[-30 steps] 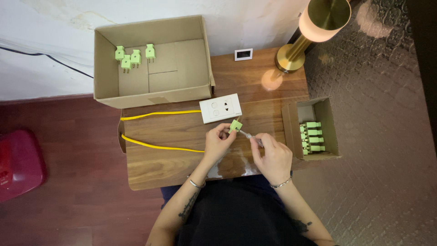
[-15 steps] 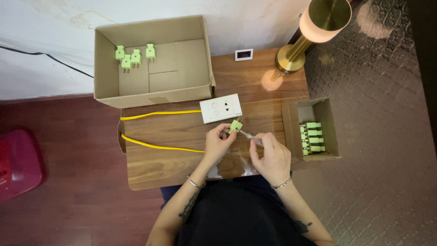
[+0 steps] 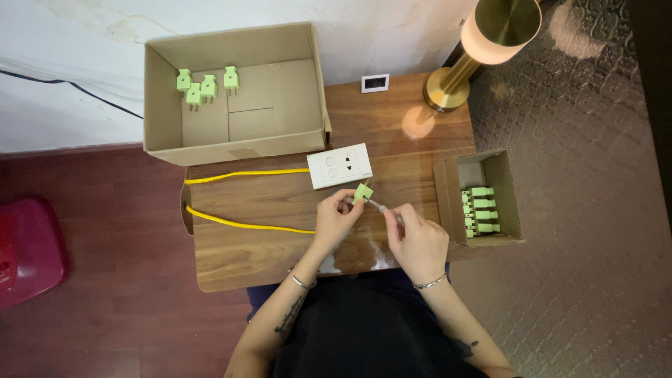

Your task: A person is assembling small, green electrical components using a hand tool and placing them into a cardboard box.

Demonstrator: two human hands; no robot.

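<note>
Far left on the desk [image 3: 266, 259] sits a large cardboard box [image 3: 234, 143] with four green plugs [image 3: 203, 85] lying inside. A yellow cable [image 3: 245, 222] loops across the wood toward the white socket plate [image 3: 340, 166]. Near the middle, the left hand [image 3: 336, 222] pinches a green plug [image 3: 362, 192] just near of the plate, and the right hand [image 3: 418, 238] is closed around a thin screwdriver [image 3: 383, 208] whose tip meets that plug. Right of them a small cardboard box [image 3: 483, 199] holds a row of green plugs, with a brass lamp [image 3: 483, 42] beyond
</note>
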